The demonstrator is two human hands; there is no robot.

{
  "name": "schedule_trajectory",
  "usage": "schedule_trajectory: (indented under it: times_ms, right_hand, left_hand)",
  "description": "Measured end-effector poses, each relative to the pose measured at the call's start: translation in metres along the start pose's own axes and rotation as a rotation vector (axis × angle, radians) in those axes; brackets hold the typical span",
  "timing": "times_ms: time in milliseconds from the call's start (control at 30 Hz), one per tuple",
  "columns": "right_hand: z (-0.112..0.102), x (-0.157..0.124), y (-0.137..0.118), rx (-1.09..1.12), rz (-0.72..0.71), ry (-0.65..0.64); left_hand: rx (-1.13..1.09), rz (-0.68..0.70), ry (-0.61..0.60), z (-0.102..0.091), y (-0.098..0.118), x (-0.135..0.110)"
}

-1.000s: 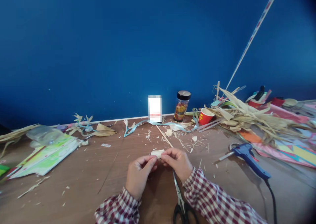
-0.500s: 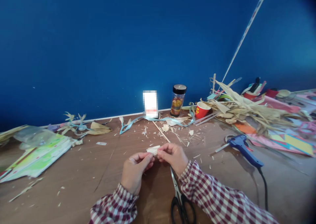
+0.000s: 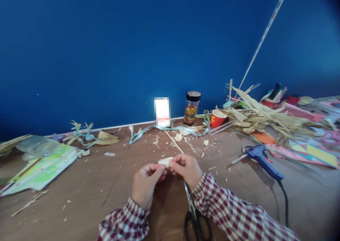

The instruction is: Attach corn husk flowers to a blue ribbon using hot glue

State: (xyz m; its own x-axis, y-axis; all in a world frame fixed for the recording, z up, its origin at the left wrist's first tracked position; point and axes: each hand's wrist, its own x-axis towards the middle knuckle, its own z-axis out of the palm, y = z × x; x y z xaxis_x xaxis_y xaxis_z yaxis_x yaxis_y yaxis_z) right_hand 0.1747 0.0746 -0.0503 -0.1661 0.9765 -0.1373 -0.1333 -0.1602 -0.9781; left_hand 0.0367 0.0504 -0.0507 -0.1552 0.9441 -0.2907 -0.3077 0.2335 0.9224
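Both my hands meet over the brown table [image 3: 92,184], low in the middle of the head view. My left hand [image 3: 146,184] and my right hand [image 3: 187,168] pinch a small pale piece of corn husk [image 3: 164,161] between their fingertips. Each hand is closed on an end of it, just above the tabletop. Black-handled scissors [image 3: 195,216] lie on the table under my right wrist, blades pointing away from me. Both arms wear red-and-white checked sleeves.
A blue glue gun [image 3: 264,163] with its cord lies to the right. Behind it sits a heap of dried corn husks [image 3: 265,122], a red paper cup [image 3: 217,118] and a black-lidded jar [image 3: 191,108]. Light blue ribbon [image 3: 159,129], husk scraps and green printed paper [image 3: 39,168] litter the table.
The view shifted a little between the earliest frame and now. My hands keep pinching the husk piece and have only slightly worked it with the fingers.
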Motion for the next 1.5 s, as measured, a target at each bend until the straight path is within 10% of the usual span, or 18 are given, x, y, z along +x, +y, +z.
schedule_trajectory:
  times_ms: [1500]
  right_hand:
    - [-0.0038, 0.0027, -0.0006, 0.113, 0.059, -0.106]
  left_hand:
    - [-0.096, 0.001, -0.044, 0.0023, 0.0022, 0.0011]
